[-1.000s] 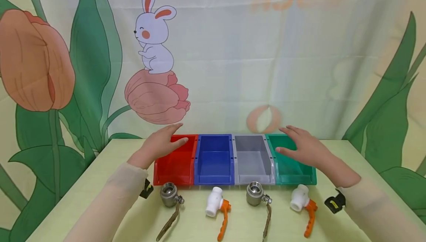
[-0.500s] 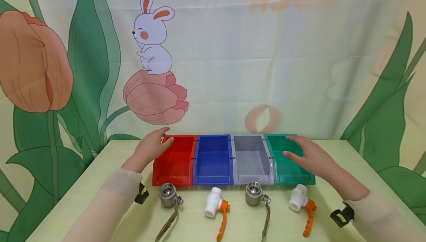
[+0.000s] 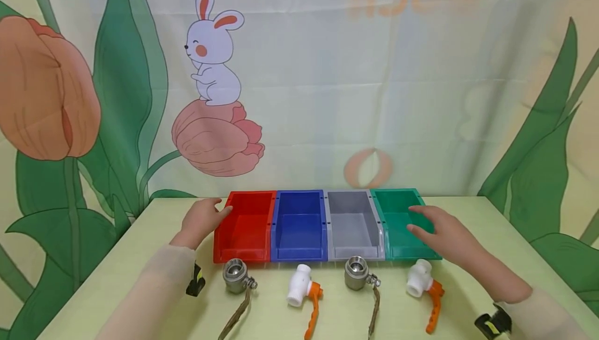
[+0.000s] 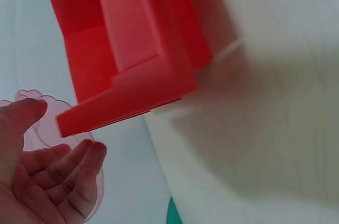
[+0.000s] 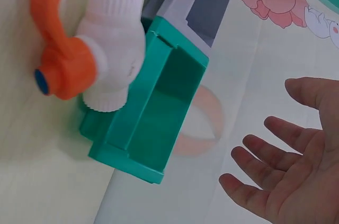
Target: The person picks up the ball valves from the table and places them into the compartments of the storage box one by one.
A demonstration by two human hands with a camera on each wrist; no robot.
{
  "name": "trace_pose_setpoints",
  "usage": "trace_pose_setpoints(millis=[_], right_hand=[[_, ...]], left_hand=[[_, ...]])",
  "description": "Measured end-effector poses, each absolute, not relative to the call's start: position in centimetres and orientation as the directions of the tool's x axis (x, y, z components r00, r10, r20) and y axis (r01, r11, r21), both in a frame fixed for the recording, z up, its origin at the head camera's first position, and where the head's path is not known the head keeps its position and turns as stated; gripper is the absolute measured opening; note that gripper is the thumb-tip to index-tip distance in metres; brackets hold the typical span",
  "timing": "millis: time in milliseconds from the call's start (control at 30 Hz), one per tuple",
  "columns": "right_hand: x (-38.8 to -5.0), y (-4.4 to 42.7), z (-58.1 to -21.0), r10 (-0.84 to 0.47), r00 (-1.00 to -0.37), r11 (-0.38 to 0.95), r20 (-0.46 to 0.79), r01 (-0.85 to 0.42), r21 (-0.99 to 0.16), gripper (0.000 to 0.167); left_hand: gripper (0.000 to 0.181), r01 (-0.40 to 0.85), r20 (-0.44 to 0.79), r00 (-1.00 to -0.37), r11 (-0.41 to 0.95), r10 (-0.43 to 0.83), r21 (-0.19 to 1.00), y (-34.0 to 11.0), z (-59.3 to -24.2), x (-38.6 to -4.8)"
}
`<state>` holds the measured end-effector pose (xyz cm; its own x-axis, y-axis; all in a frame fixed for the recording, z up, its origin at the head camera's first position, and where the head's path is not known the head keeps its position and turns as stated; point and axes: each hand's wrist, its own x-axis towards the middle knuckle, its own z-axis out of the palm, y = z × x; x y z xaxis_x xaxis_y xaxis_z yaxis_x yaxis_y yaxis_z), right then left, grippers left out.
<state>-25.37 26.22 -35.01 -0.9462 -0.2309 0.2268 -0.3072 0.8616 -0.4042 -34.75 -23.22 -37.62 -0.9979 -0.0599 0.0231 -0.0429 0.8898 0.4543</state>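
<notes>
My left hand hovers at the outer side of the red bin; in the left wrist view its thumb and loosely bent fingers stand apart from the bin's edge, holding nothing. Over the right side of the green bin is my right hand, its fingers spread and nothing in them. Between these bins stand a blue bin and a grey bin, side by side. In front lie two metal ball valves and two white plastic ball valves with orange handles; the right white valve looms large in the right wrist view.
The pale yellow-green table carries the bins and valves. Behind it hangs a curtain printed with tulips and a rabbit. The metal valves have long brownish handles reaching toward the front.
Both hands have moved outward and lower: the left from above the red bin to its outer side, the right toward the green bin's right edge. Bins and valves stay in place.
</notes>
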Motion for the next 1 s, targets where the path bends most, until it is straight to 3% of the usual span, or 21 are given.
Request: trace_pose_setpoints(millis=[433,1000], right_hand=[[-23.5,27.6,-37.1,-0.211,-0.965,0.879,0.158,-0.258,-0.401,0.052],[-22.5,29.4,-39.2,-0.156,-0.986,0.887,0.053,-0.164,-0.431,0.061]], left_hand=[[0.037,-0.096,-0.022,-0.995,0.863,-0.098,0.497,-23.7,-38.7,-35.1],[0.033,-0.114,-0.046,-0.993,0.830,-0.106,0.546,-23.8,-39.7,-35.5]])
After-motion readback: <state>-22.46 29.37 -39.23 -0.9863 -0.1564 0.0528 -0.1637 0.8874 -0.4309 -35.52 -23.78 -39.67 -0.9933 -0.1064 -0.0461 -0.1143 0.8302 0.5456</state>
